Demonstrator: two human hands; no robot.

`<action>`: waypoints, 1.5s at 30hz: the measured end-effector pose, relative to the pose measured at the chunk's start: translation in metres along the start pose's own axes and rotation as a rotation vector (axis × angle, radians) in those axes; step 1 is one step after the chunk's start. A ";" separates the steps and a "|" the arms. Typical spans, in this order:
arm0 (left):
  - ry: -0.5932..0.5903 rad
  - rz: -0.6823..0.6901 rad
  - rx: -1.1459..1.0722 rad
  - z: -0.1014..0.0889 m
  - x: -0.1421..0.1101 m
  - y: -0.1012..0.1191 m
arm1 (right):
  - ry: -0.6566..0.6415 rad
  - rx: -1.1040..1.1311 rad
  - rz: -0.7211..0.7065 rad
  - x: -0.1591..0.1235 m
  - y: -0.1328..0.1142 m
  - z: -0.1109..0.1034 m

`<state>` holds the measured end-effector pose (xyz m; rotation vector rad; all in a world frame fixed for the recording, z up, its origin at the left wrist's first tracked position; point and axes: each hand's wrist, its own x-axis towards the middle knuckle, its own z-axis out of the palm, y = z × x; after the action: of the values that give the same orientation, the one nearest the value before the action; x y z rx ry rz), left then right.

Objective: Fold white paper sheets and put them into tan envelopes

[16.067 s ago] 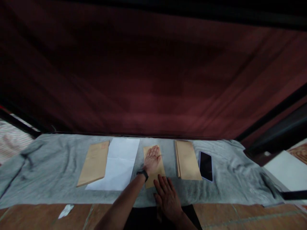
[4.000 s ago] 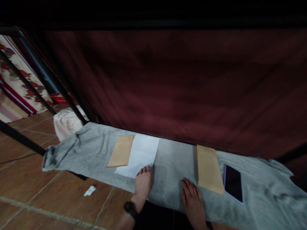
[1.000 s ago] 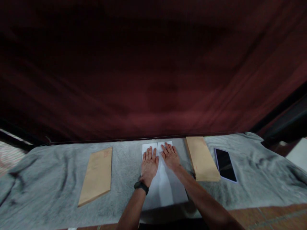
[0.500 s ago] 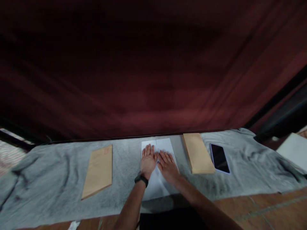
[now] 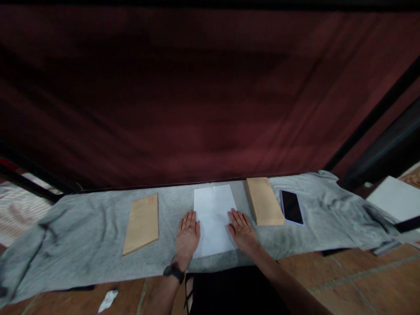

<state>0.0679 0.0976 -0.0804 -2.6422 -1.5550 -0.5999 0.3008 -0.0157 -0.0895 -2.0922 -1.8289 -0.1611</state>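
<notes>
A white sheet of paper (image 5: 213, 227) with a crease across it and a small slit at its far edge lies flat before me. My left hand (image 5: 188, 234) rests flat at the paper's left edge, fingers stretched out; a dark watch is on that wrist. At the right edge lies my right hand (image 5: 242, 229), its fingers extended and partly on the sheet. Neither hand holds anything. Beyond my right hand sits a stack of brown envelopes (image 5: 265, 201). Off to the left are more brown envelopes (image 5: 141, 224) with a faint red mark.
A grey cloth (image 5: 98, 236) covers the low surface under everything. To the right of the stack lies a phone (image 5: 292, 207). A dark red panel (image 5: 210, 109) rises behind the cloth. A crumpled white scrap (image 5: 108, 300) is on the tiled floor.
My hands have slid apart from the middle of the paper to its two side edges and come nearer to me. More of the sheet shows. The camera view has shifted slightly.
</notes>
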 end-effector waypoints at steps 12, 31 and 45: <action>0.006 0.202 -0.006 0.002 -0.044 0.083 | -0.016 -0.011 0.003 -0.003 0.001 -0.003; -0.290 0.183 0.014 -0.048 -0.079 0.034 | -0.015 0.040 -0.197 -0.056 0.018 -0.032; -0.329 0.203 -0.083 -0.082 -0.068 0.033 | -0.170 0.262 -0.280 -0.061 0.029 -0.053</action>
<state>0.0405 0.0068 -0.0212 -3.0355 -1.3207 -0.2330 0.3270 -0.0935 -0.0643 -1.7119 -2.1089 0.1838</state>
